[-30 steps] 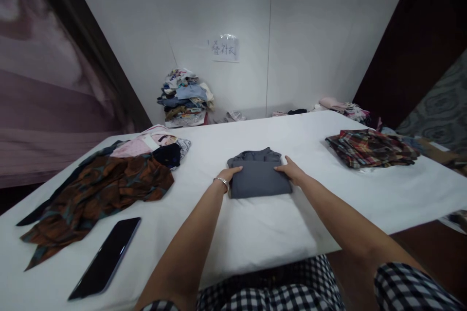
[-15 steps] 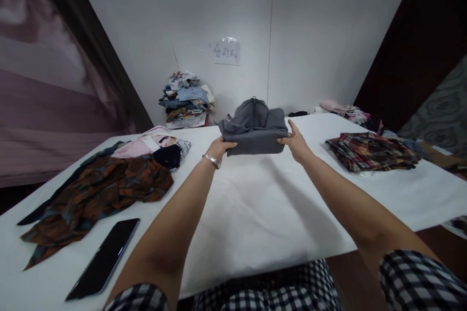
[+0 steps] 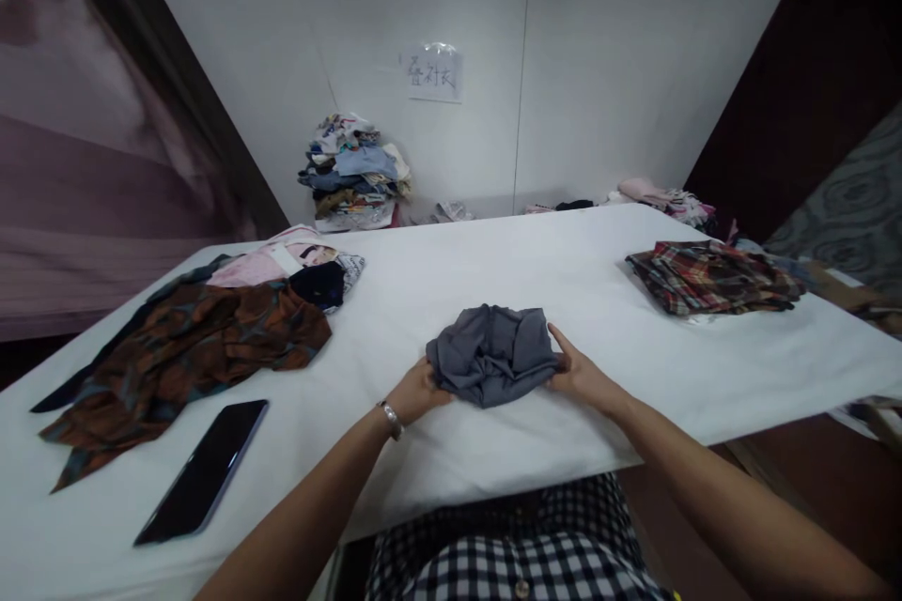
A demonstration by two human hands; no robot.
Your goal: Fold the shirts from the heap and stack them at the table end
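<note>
A grey garment (image 3: pixel 493 352), bunched into a rough folded bundle, is on or just above the white-covered table (image 3: pixel 486 272) in front of me. My left hand (image 3: pixel 421 389), with a silver bracelet at the wrist, grips its left side, the fingers partly tucked underneath. On the opposite side my right hand (image 3: pixel 574 366) holds its right edge, the fingers partly hidden by the cloth. The garment's upper face looks wrinkled, with loose folds in the middle.
At left lie a brown patterned garment (image 3: pixel 204 347), pink clothing (image 3: pixel 274 263) and a black phone (image 3: pixel 204 470). Folded plaid shirts (image 3: pixel 711 277) sit at right. A tall clothes pile (image 3: pixel 356 171) stands by the back wall, below a paper sign (image 3: pixel 435 73).
Both hands have brought the grey garment down and closer to me. It was held up with its smooth folded edge facing me; now its wrinkled side shows.
</note>
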